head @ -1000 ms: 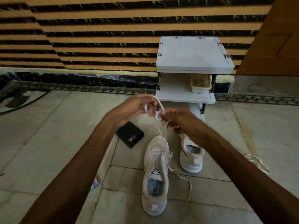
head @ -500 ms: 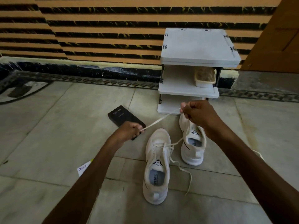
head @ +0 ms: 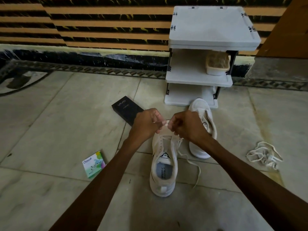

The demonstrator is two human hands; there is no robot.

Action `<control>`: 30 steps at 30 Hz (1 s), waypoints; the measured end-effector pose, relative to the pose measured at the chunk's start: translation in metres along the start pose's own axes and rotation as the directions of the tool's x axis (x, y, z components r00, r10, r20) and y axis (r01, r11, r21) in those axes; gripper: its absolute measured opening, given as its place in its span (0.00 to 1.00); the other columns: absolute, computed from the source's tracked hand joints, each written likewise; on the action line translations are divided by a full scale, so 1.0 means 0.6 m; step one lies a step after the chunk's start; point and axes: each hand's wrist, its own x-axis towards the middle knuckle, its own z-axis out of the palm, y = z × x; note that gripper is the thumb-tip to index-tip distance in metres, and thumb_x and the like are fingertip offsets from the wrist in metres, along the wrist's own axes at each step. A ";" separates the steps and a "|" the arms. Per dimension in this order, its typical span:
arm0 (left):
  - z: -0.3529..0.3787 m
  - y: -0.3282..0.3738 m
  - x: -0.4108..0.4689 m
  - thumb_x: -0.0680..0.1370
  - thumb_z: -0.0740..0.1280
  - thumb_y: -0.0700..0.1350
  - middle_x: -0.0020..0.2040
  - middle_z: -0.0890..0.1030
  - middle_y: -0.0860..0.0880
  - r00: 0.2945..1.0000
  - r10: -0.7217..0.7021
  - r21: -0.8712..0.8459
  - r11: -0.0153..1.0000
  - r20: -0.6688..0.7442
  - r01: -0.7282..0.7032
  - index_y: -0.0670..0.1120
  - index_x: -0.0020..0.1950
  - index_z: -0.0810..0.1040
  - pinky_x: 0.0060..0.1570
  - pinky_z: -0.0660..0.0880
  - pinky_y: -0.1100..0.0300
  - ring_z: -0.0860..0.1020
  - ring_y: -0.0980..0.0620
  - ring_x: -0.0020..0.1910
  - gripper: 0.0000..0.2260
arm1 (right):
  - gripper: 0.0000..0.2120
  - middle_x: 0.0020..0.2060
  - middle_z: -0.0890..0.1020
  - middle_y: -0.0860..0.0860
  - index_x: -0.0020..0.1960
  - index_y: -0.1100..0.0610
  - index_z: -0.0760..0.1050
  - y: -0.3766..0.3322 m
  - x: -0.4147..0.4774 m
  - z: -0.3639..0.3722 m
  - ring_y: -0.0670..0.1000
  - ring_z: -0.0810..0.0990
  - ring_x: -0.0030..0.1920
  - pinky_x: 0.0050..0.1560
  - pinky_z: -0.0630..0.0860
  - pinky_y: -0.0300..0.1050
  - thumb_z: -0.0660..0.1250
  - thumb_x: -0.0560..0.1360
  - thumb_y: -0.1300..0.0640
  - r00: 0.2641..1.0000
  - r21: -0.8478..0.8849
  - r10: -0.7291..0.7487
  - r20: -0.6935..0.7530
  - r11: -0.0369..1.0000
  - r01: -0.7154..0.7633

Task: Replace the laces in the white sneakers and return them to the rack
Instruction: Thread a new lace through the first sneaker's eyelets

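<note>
Starting closest: got a sneaker (head: 164, 165) flat on the floor (head: 58, 122), heel toward the camera, printed tongue and insole, mesh-looking white upper, rounded rubbery sole. Just over its toe end, pinching the lace (head: 188, 161) with the left hand (head: 146, 125) and the right hand (head: 186, 126), fingers of both curled tight round it, knuckles nearly touching. Can't tell which eyelet it's at, too blurry there. Trailing one loose end off the shoe's right side onto the tiles. Probably handles like any flat woven lace: weightless, floppy, stiff only at the tip, so best grabbed right at the tip for threading and kept taut so nothing slips back out. Shoe itself likely light and squashy, easiest lifted by the heel collar. Off to the left, a small green pack (head: 94, 164) and a flat black box (head: 124, 105), both cardboardy and sharp-cornered. Off to the right, a limp tangle of laces (head: 265, 155), well apart from the shoes. Just past the hands, a second sneaker (head: 209, 120), can't tell if laced, toe right up by the rack (head: 215, 27): white, boxy, slab shelves, with a tan tub-ish thing (head: 217, 65) on the middle one. Behind all that, a striped wall (head: 100, 22).
</note>
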 end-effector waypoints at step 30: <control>0.045 -0.087 -0.005 0.75 0.70 0.45 0.49 0.83 0.48 0.914 -0.350 0.138 0.935 0.203 0.327 0.44 0.53 0.83 0.51 0.78 0.58 0.80 0.52 0.46 0.09 | 0.09 0.43 0.83 0.51 0.42 0.53 0.84 0.025 -0.029 0.086 0.53 0.82 0.43 0.41 0.76 0.42 0.68 0.68 0.64 0.993 -0.314 0.112 -0.035 0.942 -0.117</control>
